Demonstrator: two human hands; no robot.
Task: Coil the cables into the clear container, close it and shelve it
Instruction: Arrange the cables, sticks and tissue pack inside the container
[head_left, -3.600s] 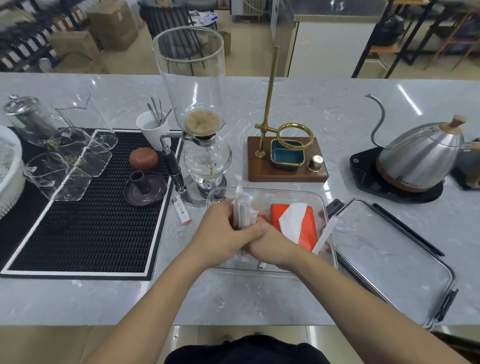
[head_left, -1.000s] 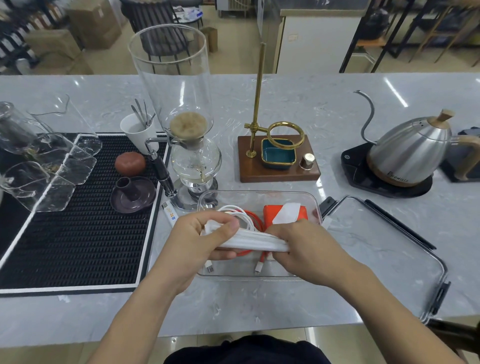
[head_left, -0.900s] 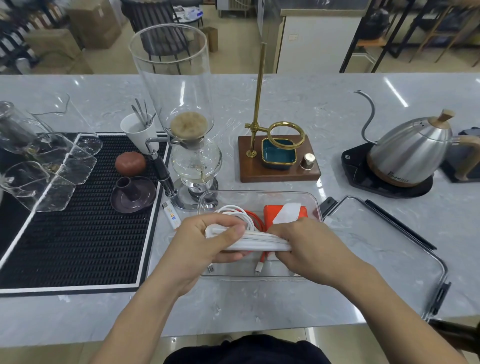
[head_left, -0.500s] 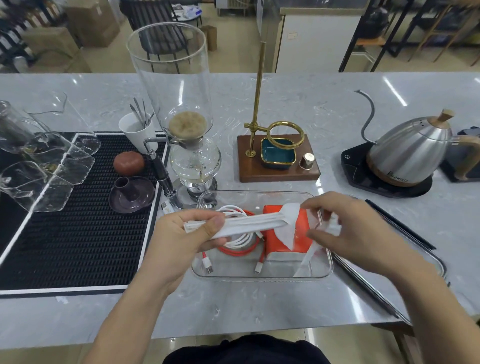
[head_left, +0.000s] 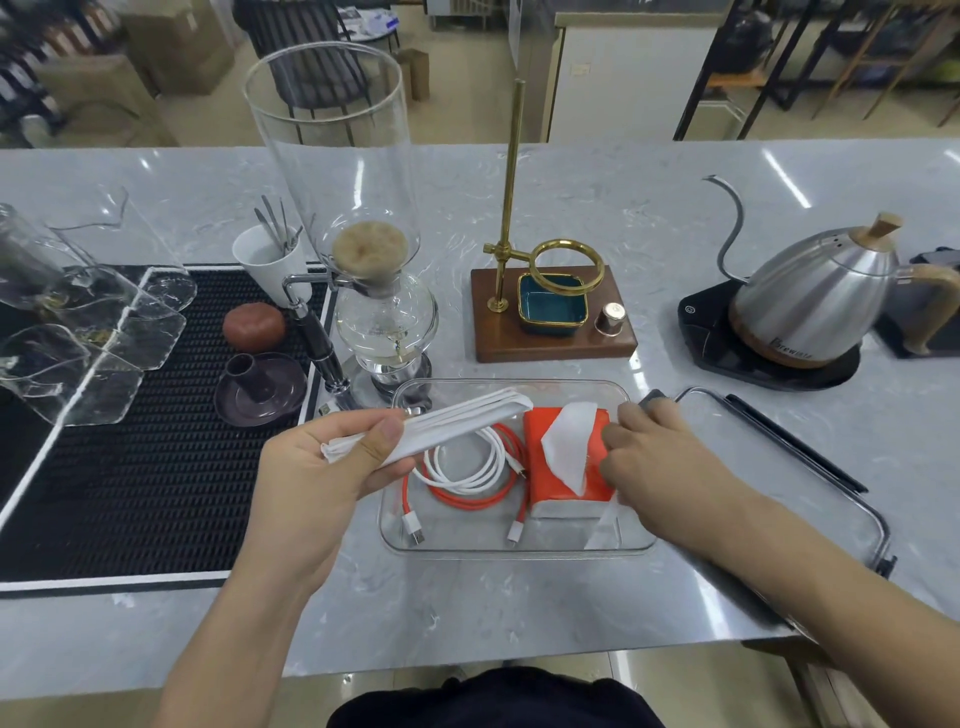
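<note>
The clear container (head_left: 519, 552) lies open on the marble counter in front of me. Inside it a white cable (head_left: 467, 465) and an orange cable (head_left: 470, 500) lie coiled together on the left. An orange tissue pack (head_left: 563, 491) with a white tissue sticking out sits on the right. My left hand (head_left: 322, 478) holds a folded white tissue (head_left: 457, 423) above the container's left side. My right hand (head_left: 660, 452) rests on the right edge of the tissue pack, fingers curled against it. The container's lid (head_left: 769, 499) lies flat to the right.
A glass siphon coffee maker (head_left: 363, 249) stands just behind the container. A wooden stand with a brass ring (head_left: 550, 312) is behind it. A steel gooseneck kettle (head_left: 815, 306) sits at the right. A black mat (head_left: 130, 441) with glassware lies at the left.
My hands came apart: the left kept the folded tissue and lifted it left, and the right went down onto the tissue pack. The coiled cables now show in the container.
</note>
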